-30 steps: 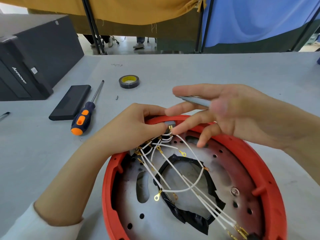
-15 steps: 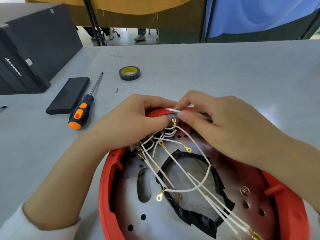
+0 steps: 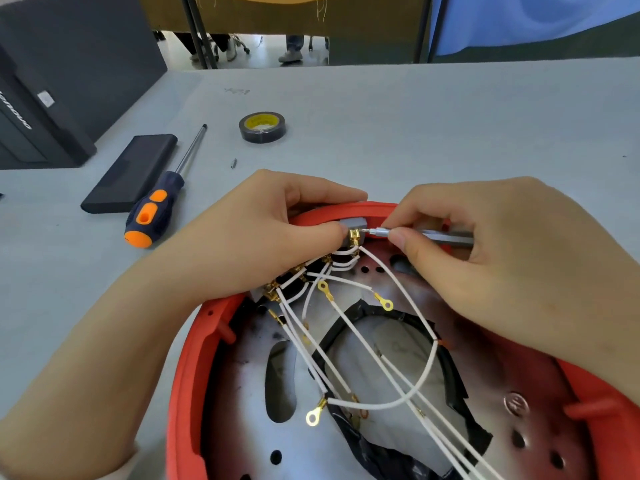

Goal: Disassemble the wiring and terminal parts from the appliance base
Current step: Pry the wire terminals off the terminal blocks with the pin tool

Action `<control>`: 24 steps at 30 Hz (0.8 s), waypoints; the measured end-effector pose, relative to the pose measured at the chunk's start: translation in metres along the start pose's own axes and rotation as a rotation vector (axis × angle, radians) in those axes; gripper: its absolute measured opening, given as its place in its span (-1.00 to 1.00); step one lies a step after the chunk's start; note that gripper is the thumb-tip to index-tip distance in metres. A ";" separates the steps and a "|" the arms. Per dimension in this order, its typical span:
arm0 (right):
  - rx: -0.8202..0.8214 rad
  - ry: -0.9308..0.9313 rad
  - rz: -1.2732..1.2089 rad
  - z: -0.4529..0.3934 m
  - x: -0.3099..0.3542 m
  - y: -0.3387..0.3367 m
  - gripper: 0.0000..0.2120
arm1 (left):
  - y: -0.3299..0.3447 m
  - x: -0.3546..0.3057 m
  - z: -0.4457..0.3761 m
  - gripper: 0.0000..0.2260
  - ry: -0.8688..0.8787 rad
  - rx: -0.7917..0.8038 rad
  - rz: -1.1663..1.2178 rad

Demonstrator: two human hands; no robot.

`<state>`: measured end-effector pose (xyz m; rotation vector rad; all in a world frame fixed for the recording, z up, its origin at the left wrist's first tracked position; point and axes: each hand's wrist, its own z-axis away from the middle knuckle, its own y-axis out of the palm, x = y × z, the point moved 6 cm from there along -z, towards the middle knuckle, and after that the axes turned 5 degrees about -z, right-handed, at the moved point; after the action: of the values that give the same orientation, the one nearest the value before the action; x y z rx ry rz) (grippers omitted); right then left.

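Pressing slim tool (image 3: 426, 235) at terminal (image 3: 355, 234), base rim (image 3: 187, 358), open table (image 3: 450, 126) beyond

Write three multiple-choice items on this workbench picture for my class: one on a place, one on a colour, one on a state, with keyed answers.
1. Where does the roll of black tape lie?
A. on the table beyond the hands
B. inside the base
C. on the black case

2. What colour is the appliance base's rim?
A. blue
B. red
C. green

3. What is the right hand doing?
A. resting empty
B. gripping the orange-handled screwdriver
C. holding a slim metal tool at a brass terminal

Answers: 1 A, it sits on bare table past the base; 2 B, the rim is red; 3 C, the tip meets the terminal while the orange-handled screwdriver lies untouched.
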<state>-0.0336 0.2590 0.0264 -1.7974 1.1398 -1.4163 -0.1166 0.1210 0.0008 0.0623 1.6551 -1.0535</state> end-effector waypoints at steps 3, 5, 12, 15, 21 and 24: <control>0.009 0.022 -0.022 -0.001 0.000 0.000 -0.78 | 0.000 -0.002 0.000 -0.72 -0.007 -0.003 -0.004; 0.028 0.030 -0.013 -0.001 0.001 0.000 -0.77 | 0.000 -0.002 0.000 -0.73 -0.013 0.005 -0.020; 0.055 0.042 0.007 -0.001 0.002 0.000 -0.77 | 0.002 -0.001 -0.001 -0.69 -0.007 0.016 -0.030; 0.058 0.037 0.015 -0.001 0.002 0.000 -0.77 | 0.001 -0.002 0.000 -0.75 -0.013 0.001 -0.012; 0.053 0.015 0.052 -0.002 0.001 0.001 -0.77 | 0.001 -0.008 0.001 -0.73 0.009 -0.042 0.009; 0.013 -0.021 0.065 -0.003 0.001 0.001 -0.76 | 0.001 -0.009 0.000 -0.72 0.028 -0.023 -0.004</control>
<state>-0.0366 0.2576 0.0266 -1.7464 1.1652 -1.3606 -0.1122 0.1257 0.0070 0.0584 1.6933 -1.0407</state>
